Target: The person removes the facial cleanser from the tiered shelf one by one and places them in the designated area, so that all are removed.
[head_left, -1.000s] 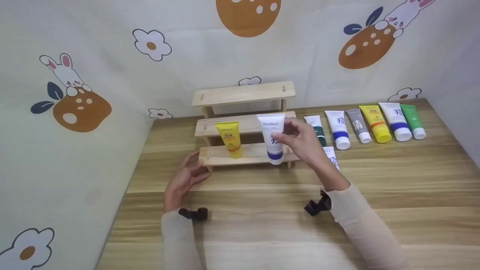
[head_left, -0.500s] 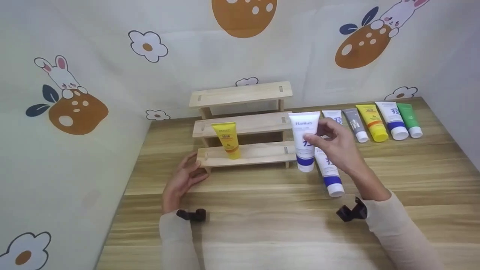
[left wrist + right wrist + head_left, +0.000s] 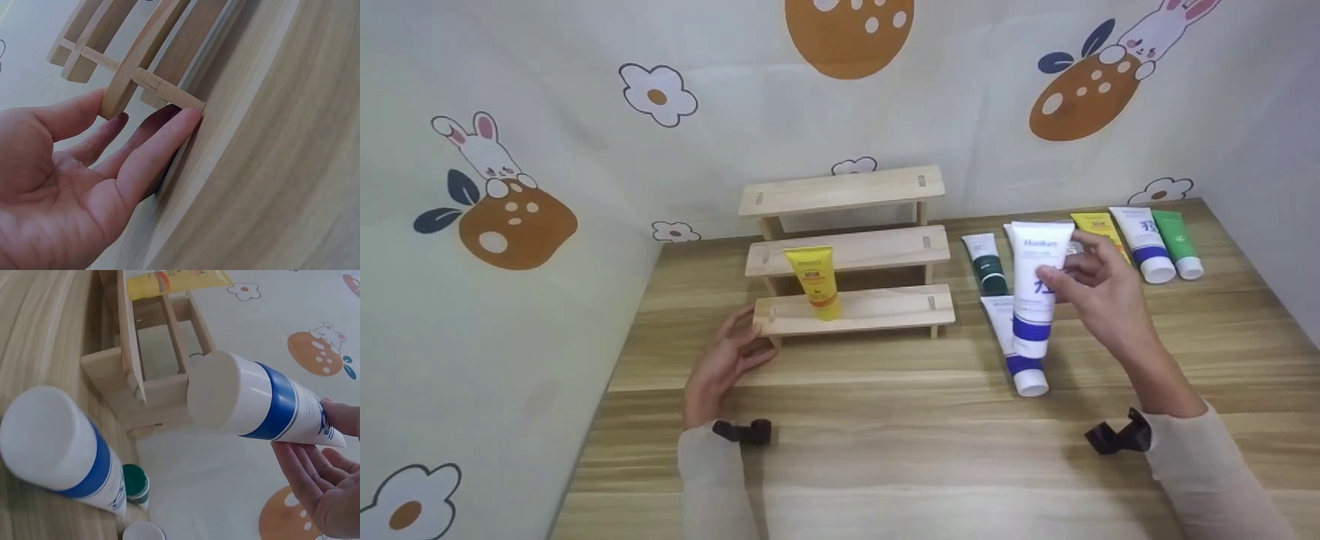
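A wooden three-tier display stand [image 3: 877,309] stands on the table. My left hand [image 3: 726,367] holds the left end of its lowest tier, thumb against the board's end and fingers by the leg, as the left wrist view shows. On that tier a small yellow tube [image 3: 816,285] stands upright on its cap. My right hand [image 3: 1110,300] pinches a white tube with a blue band [image 3: 1039,300] between thumb and fingers, cap down, held in the air right of the stand. Under it another white tube [image 3: 62,444] lies on the table, partly hidden in the head view.
Right of the stand lie a dark green and white tube [image 3: 988,266], a yellow tube [image 3: 1091,223], a white tube [image 3: 1144,247] and a green tube [image 3: 1179,244]. More tubes are hidden behind my right hand. A patterned cloth [image 3: 750,97] hangs behind the table [image 3: 885,450].
My right hand has carried the white tube from in front of the lowest tier to the right, over the lying tubes. My left hand has stayed at the stand.
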Demonstrator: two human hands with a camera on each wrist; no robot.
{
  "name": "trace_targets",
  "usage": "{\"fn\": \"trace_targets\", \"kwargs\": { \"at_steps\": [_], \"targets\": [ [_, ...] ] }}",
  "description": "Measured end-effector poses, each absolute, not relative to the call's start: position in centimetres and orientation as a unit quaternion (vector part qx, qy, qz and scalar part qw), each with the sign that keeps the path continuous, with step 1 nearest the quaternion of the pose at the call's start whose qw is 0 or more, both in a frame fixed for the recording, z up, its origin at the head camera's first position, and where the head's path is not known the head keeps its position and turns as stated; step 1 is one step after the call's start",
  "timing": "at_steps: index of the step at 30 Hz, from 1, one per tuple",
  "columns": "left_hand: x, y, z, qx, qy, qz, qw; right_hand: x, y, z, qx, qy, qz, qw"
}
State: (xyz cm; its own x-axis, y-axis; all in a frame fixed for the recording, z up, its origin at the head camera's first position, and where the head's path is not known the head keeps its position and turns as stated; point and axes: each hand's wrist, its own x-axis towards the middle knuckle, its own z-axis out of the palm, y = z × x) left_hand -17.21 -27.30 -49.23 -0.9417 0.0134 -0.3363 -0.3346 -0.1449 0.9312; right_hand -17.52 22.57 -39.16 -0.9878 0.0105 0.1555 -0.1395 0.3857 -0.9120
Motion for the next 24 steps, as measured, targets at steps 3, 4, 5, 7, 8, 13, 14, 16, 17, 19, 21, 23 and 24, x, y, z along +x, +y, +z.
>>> {"fn": "trace_targets", "kwargs": {
  "at_steps": [3, 4, 5, 7, 8, 13, 14, 16, 17, 19, 21, 23, 24],
  "targets": [
    [-17.2, -27.4, -49.3, -0.121, 0.642, 0.748, 0.117, -17.7, 23.7, -40.0, 0.032, -0.837, 0.543, 0.061],
    [-17.2, -27.4, -49.3, -0.119, 0.642, 0.748, 0.118, -17.7, 24.2, -40.2, 0.031, -0.839, 0.540, 0.057],
    [-17.2, -27.4, -49.3, -0.120, 0.642, 0.748, 0.117, -17.8, 24.5, -40.5, 0.032, -0.840, 0.539, 0.054],
    [-17.2, -27.4, -49.4, -0.116, 0.640, 0.750, 0.119, -18.0, 25.3, -41.2, 0.038, -0.842, 0.536, 0.049],
    [-17.3, -27.4, -49.4, -0.116, 0.640, 0.750, 0.119, -18.0, 25.7, -41.5, 0.042, -0.841, 0.536, 0.049],
    [-17.4, -27.3, -49.4, -0.112, 0.636, 0.755, 0.118, -18.7, 27.4, -42.9, 0.055, -0.838, 0.541, 0.038],
    [-17.4, -27.3, -49.4, -0.114, 0.636, 0.755, 0.117, -18.8, 27.7, -43.1, 0.054, -0.840, 0.539, 0.033],
    [-17.4, -27.3, -49.3, -0.115, 0.637, 0.754, 0.116, -19.1, 28.2, -43.4, 0.050, -0.847, 0.529, 0.019],
    [-17.4, -27.3, -49.3, -0.114, 0.637, 0.753, 0.116, -19.3, 28.4, -43.6, 0.048, -0.852, 0.521, 0.012],
    [-17.4, -27.3, -49.3, -0.113, 0.637, 0.754, 0.117, -19.5, 28.8, -43.8, 0.044, -0.862, 0.505, -0.005],
    [-17.4, -27.3, -49.3, -0.114, 0.636, 0.754, 0.119, -19.7, 29.0, -44.1, 0.043, -0.870, 0.490, -0.025],
    [-17.3, -27.4, -49.3, -0.114, 0.636, 0.753, 0.121, -19.9, 29.0, -44.4, 0.047, -0.877, 0.477, -0.045],
    [-17.2, -27.4, -49.3, -0.115, 0.635, 0.754, 0.120, -20.0, 29.1, -44.5, 0.049, -0.878, 0.472, -0.057]
  ]
}}
